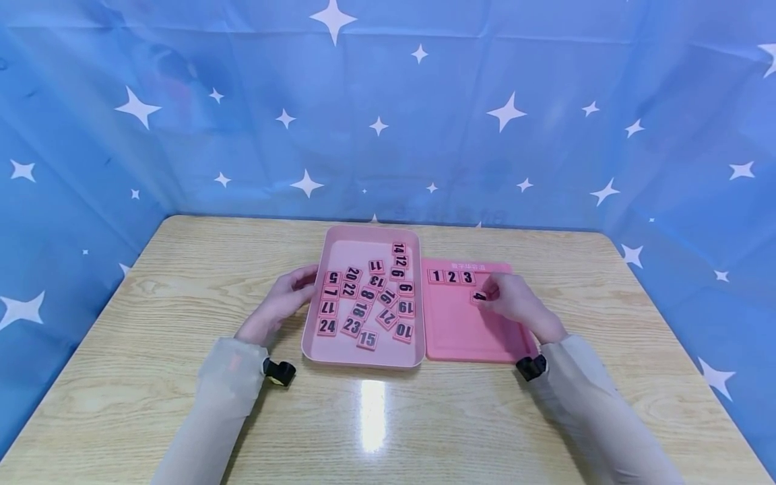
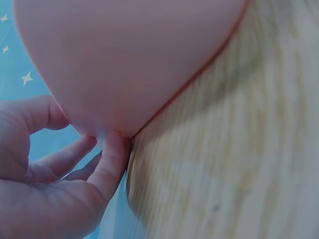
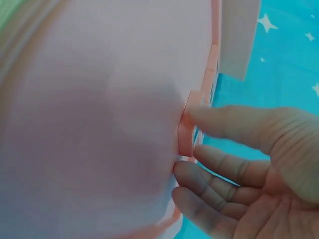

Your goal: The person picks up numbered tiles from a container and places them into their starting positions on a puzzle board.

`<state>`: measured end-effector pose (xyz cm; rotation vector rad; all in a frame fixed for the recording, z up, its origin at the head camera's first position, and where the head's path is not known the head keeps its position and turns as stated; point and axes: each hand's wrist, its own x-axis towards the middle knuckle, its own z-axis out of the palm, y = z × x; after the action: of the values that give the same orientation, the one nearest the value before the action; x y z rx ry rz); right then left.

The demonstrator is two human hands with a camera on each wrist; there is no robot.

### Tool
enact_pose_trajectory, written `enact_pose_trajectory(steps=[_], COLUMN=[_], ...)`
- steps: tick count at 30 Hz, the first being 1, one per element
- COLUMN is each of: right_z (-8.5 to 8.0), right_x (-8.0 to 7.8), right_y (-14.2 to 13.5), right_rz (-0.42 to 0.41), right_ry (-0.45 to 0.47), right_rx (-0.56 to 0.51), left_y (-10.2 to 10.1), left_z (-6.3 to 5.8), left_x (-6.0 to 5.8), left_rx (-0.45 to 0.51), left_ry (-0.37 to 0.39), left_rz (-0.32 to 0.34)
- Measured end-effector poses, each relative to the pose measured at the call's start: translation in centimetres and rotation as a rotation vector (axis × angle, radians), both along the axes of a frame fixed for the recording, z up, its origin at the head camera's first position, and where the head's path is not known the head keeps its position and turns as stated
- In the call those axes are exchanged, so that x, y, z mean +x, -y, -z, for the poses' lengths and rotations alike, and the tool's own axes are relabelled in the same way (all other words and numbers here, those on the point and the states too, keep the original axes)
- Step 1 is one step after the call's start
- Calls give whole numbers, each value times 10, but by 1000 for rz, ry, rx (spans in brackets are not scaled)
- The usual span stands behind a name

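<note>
A pale pink rectangular tray holds many loose number tiles. Beside its left wall, my left hand has its fingertips against the outside; in the left wrist view the loosely bent fingers touch that wall near the table. On the tray's right lies a pink board, where tiles 1, 2 and 3 form a row along the top left. My right hand pinches the number 4 tile just below that row. In the right wrist view, thumb and index finger are at the tile's edges.
Tray and board stand side by side on a wooden table. Tiles in the tray lie at various angles, among them number 15 near the front. A blue cloth with white stars hangs behind the table.
</note>
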<state>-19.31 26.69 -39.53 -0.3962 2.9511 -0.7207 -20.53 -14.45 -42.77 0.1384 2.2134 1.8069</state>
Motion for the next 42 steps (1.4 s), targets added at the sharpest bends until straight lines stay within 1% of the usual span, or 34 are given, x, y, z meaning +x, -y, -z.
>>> enact_pose_trajectory(steps=[5,7,11,13,17,24,26,27,29,33,35,38,42], right_z=[1,1,3,4,4,6,6,6,6,4,4,3,2], right_x=[0,-1,-2,-3,-4,-5,-4,-3,-1,3,4,5,5], right_y=[1,2,7,9,8,3,1,0,-1,0,2,5,6], right_rz=[8,25,44,35,-35,-253,-268,-253,-182,33,100,141,151], right_ry=[-12,-15,-37,-59,-89,-169,-174,-170,-159,-108,-69,-11,21], right_rx=[-6,-6,-7,-7,-3,36,39,35,18,10,24,55,60], left_y=[0,1,0,0,0,0,0,0,0,1,1,1,0], left_z=[1,1,1,1,1,1,1,1,1,1,1,1,1], left_x=[0,0,1,2,1,0,0,0,0,0,0,0,0], left_rx=[-5,-3,0,-2,-3,5,3,-1,-1,0,6,7,8], left_ry=[-4,1,1,1,3,8,7,7,8,17,19,15,10], left_rz=[-2,-5,-7,-8,-8,-14,-11,-10,-8,-8,-9,-5,1])
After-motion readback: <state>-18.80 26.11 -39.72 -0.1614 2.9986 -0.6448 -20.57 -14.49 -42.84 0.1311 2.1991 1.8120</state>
